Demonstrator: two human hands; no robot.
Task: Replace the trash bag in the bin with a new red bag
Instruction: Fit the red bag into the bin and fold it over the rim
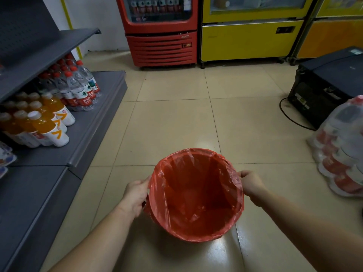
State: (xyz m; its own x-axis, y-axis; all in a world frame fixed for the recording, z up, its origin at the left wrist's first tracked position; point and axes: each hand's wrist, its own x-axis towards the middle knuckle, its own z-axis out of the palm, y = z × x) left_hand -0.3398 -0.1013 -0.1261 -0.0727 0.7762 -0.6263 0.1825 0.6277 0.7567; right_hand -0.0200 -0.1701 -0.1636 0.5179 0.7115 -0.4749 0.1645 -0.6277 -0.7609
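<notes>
This is a small shop. A grey shelf unit (82, 132) on the left holds rows of water bottles (78, 89) and orange drink bottles (45, 122). Against the back wall stand a red drinks fridge (161, 36) stocked with bottles and yellow chest coolers (251, 40). Shrink-wrapped bottle packs (341, 150) sit on the tiled floor (176, 124).

The beige tiled floor (172, 122) bears the red-lined bin (196, 195), coolers and a bottle pack (341, 150).

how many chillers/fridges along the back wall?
3. Red drinks chiller on the left, yellow chiller in the middle, orange-fronted one at the right edge, partly cut off. More may stand beyond the frame.
</notes>
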